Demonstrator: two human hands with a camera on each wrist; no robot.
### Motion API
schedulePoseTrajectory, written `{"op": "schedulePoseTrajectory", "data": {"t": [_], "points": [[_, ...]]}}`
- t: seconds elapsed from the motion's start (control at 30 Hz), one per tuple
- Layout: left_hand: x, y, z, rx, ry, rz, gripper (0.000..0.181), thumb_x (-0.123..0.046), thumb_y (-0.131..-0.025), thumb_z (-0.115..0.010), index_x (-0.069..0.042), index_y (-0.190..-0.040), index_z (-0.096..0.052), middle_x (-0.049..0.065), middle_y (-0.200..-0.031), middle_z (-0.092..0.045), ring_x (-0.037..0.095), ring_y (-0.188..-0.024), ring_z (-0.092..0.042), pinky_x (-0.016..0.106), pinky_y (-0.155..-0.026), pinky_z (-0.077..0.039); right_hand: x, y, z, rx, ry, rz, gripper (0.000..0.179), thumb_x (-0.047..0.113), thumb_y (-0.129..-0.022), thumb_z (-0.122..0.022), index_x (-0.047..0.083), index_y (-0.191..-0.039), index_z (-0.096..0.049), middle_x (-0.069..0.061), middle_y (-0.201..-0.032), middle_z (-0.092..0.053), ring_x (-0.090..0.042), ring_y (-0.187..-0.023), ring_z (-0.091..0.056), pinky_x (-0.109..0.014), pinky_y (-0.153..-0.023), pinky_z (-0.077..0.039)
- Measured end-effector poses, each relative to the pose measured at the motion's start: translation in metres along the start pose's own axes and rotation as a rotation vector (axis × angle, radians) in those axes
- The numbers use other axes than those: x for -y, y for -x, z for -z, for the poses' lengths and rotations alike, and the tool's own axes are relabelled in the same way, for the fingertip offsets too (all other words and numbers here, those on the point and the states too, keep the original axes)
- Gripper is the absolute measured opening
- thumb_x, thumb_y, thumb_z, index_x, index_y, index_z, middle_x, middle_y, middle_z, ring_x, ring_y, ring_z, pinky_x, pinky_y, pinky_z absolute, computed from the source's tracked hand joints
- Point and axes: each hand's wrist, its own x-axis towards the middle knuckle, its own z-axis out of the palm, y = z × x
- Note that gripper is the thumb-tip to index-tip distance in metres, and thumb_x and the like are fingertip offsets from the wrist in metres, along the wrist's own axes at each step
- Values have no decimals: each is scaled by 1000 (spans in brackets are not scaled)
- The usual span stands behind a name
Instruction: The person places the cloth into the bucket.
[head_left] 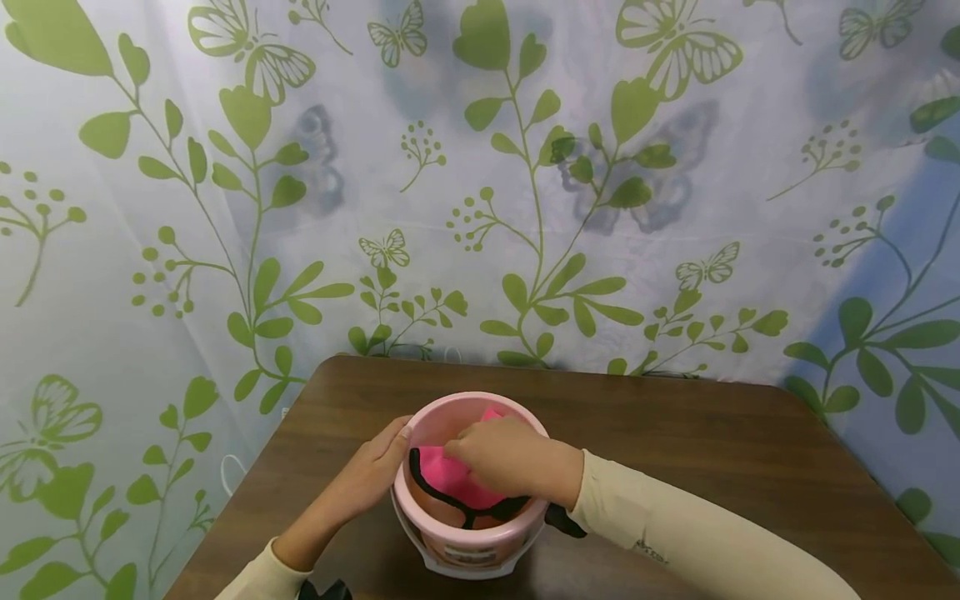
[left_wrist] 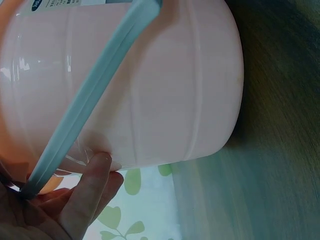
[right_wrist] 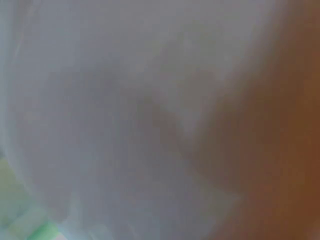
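A pink bucket [head_left: 420, 508] stands on the wooden table with its pale handle [left_wrist: 95, 90] hanging down outside. My left hand [head_left: 375, 467] holds the bucket's left side at the rim. In the left wrist view, the fingers [left_wrist: 87, 192] of that hand lie along the outer wall, close to the handle. Inside the bucket is a bright pink cloth piece [head_left: 442, 475] with black edging. My right hand [head_left: 502, 454] reaches in over the rim with curled fingers and grips the pink cloth, which shows on both sides of the hand. The right wrist view is badly blurred.
The brown wooden table [head_left: 675, 467] extends to both sides of the bucket and behind it. Along its back edge hangs a pale curtain [head_left: 450, 292] with green leaves and butterflies. A label [head_left: 470, 554] is on the bucket's front.
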Motion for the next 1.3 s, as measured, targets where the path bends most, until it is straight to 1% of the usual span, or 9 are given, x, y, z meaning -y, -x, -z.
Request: {"op": "schedulePoseTrajectory", "data": {"t": [0.17, 0.37, 0.63, 0.77, 0.93, 1.03, 1.1, 1.17, 1.3], "points": [[-1, 0, 0, -7, -9, -1, 36, -31, -110, -43, -13, -138, -60, 6, -132, -64, 22, -121, -58, 53, -106, -41, 5, -3, -7, 24, 14, 28, 14, 13, -91, -73, 24, -99, -72, 11, -74, -62, -7, -65, -54, -25, -59, -44], [-3, 1, -1, -8, -20, -1, 37, -33, -110, -43, -13, -137, -60, 5, -133, -64, 23, -121, -59, 54, -106, -42, 9, -2, -18, 27, 16, 48, 14, 11, -90, -74, 24, -93, -70, 12, -69, -57, -8, -61, -47, -23, -56, -42], [-2, 1, 0, -7, -14, -11, 35, -30, -110, -44, -14, -137, -60, 4, -131, -65, 22, -119, -60, 52, -104, -44, 14, 0, -21, 26, 28, 44, 20, 8, -89, -73, 25, -100, -73, 11, -70, -59, -8, -62, -49, -24, -56, -44], [-3, 0, 0, -2, -5, -12, 35, -30, -110, -45, -14, -137, -60, 4, -131, -64, 21, -118, -61, 51, -103, -44, 14, 1, -21, 34, -3, 28, 22, 8, -89, -74, 25, -102, -72, 11, -71, -59, -8, -62, -49, -24, -56, -43], [-5, 0, 1, 7, -1, -6, 35, -30, -110, -46, -13, -137, -60, 5, -131, -64, 21, -116, -61, 49, -102, -46, 11, 2, -22, 36, -65, 12, 14, 18, -91, -74, 24, -104, -72, 13, -73, -61, -8, -65, -52, -25, -60, -47], [-6, -1, 3, 7, -16, -7, 34, -29, -109, -47, -12, -136, -60, 5, -129, -65, 20, -114, -62, 48, -100, -47, 7, 5, -19, 22, -86, 10, 16, 22, -91, -74, 23, -107, -72, 12, -80, -66, -8, -72, -59, -26, -68, -51], [-6, -2, 4, 6, -38, -10, 33, -28, -109, -48, -12, -136, -60, 4, -127, -65, 19, -111, -62, 47, -99, -48, 5, 7, -16, 6, -100, 12, 20, 22, -91, -73, 21, -110, -72, 10, -90, -70, -8, -80, -64, -27, -75, -54], [-5, -3, 6, 1, -68, -16, 33, -27, -108, -49, -12, -135, -60, 4, -125, -66, 18, -108, -63, 47, -97, -49, 2, 9, -14, -13, -114, 19, 19, 21, -91, -72, 20, -110, -71, 9, -93, -70, -8, -84, -65, -26, -77, -53], [-3, -5, 8, -7, -114, -24, 36, -27, -107, -52, -9, -138, -57, 7, -122, -67, 19, -106, -65, 46, -94, -51, -5, 13, -7, -59, -135, 32, 15, 21, -93, -71, 17, -107, -70, 8, -91, -68, -9, -83, -62, -27, -77, -51]]}}
